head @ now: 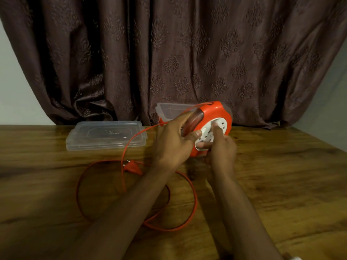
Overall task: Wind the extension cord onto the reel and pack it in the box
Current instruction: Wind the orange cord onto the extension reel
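Extension cord (189, 186) looped on wooden table (281, 184), both hands' grip grasping reel (216, 115), brown curtain (169, 53) behind

Wooden table (272, 184), glossy grain, dark knots. Dark brown curtain (169, 53) behind, embossed damask motif, hem bunched on table's far edge. Pale wall (11, 91) visible at both sides.

1. Dim, warm indoor light from above
2. Soft glare on the table (281, 166) and the lid (106, 135)
3. Motion blur on both hands and the reel (212, 117)
4. Wide-angle bending at the edges, curtain (169, 53) bowed
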